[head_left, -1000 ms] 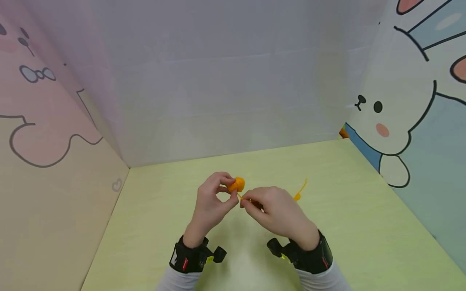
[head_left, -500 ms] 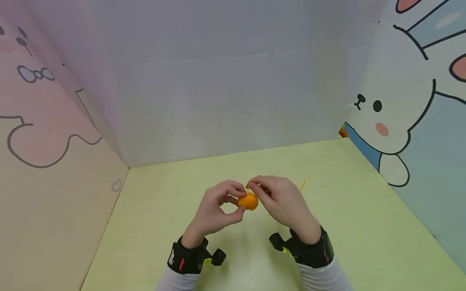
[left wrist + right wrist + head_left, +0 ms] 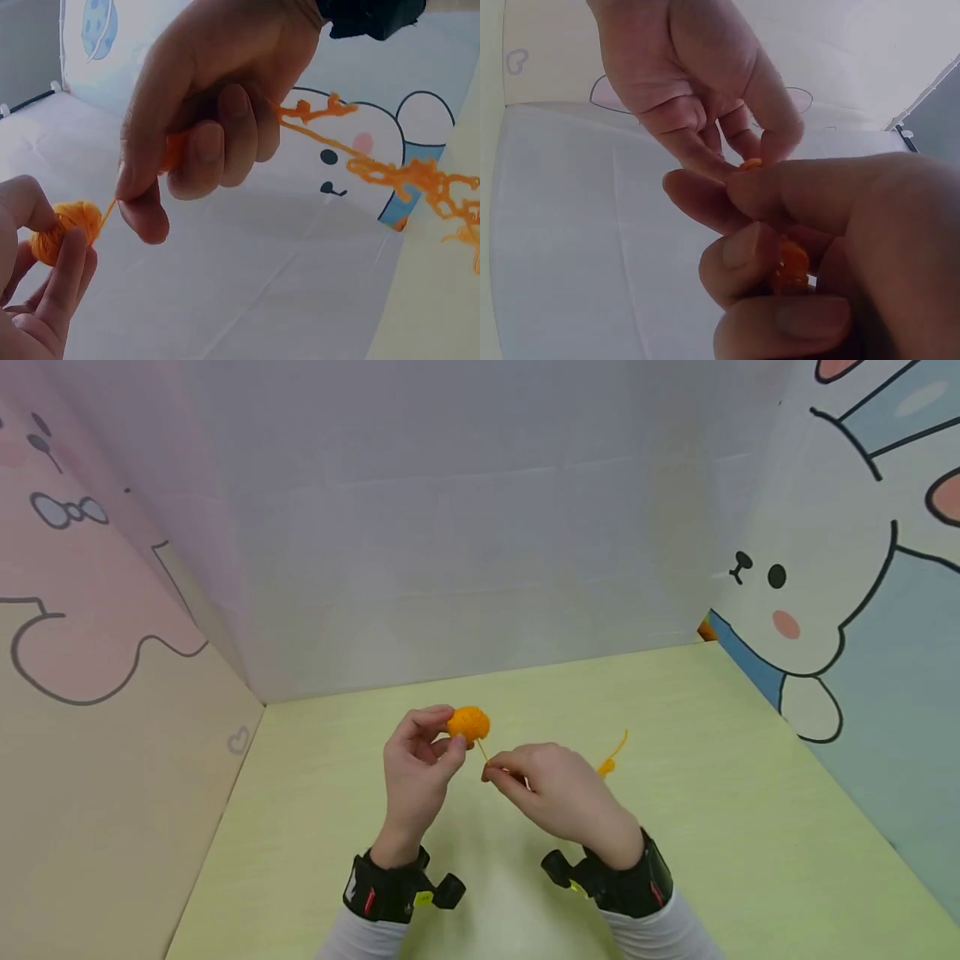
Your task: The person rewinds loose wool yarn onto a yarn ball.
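My left hand (image 3: pixel 416 768) grips a small ball of orange yarn (image 3: pixel 469 724) between thumb and fingers, above the table. To its right, my right hand (image 3: pixel 558 793) pinches the yarn strand (image 3: pixel 483 750) between thumb and forefinger, and the strand runs taut from there to the ball. More yarn (image 3: pixel 791 266) is bunched inside the curled fingers of the right hand, as the right wrist view shows. A loose, tangled tail of yarn (image 3: pixel 405 176) trails out behind that hand toward the tabletop. In the right wrist view the ball is mostly hidden behind fingers.
The pale green table (image 3: pixel 337 860) is enclosed by a plain whitish back wall (image 3: pixel 480 543), a pink and cream left panel (image 3: pixel 90 777) and a bunny-printed right panel (image 3: pixel 862 610). Each wrist wears a black strap with a small camera.
The ball first came right and nearer under the right hand, then went back left and away. The right hand rose over it, then dropped back, with the strand now stretched between the hands.
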{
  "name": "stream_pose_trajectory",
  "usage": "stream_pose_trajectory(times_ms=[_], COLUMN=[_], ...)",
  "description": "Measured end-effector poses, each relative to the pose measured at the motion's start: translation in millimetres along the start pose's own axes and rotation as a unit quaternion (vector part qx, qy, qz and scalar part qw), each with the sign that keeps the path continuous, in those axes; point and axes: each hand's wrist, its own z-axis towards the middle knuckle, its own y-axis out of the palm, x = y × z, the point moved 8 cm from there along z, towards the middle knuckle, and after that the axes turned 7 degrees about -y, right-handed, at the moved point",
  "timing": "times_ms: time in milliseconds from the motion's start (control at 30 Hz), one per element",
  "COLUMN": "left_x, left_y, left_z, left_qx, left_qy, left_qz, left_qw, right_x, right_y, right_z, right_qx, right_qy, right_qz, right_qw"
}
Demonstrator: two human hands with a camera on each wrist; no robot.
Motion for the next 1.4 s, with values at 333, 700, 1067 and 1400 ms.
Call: stream_pose_trajectory(times_ms=[333,700,1067,1400], left_x=[-11.5,-20.4,-7.9,-0.8], left_y=[-19.1,7.3,27.1,5.8], left_z=[8.7,0.9,-18.1,-5.1], left_qx=[0.056,-0.142,-0.32,-0.203], left_qy=[0.003,-0.077,-0.085,-0.036], left_qz=[0.133,0.126,0.025,-0.183], left_qw=[0.9895,0.9788,0.9434,0.9613], right_x=[-6.7,6.7,11.2,4.6], right_y=[-22.6,-53.5,-31.3,10.5], right_z=[-3.8,-13.5,-0.1,9.7], right_qx=[0.092,0.213,0.145,0.023], right_qy=[-0.027,-0.019,-0.011,0.016], right_qz=[-0.01,-0.028,-0.012,0.001], right_qw=[0.9953,0.9764,0.9892,0.9996])
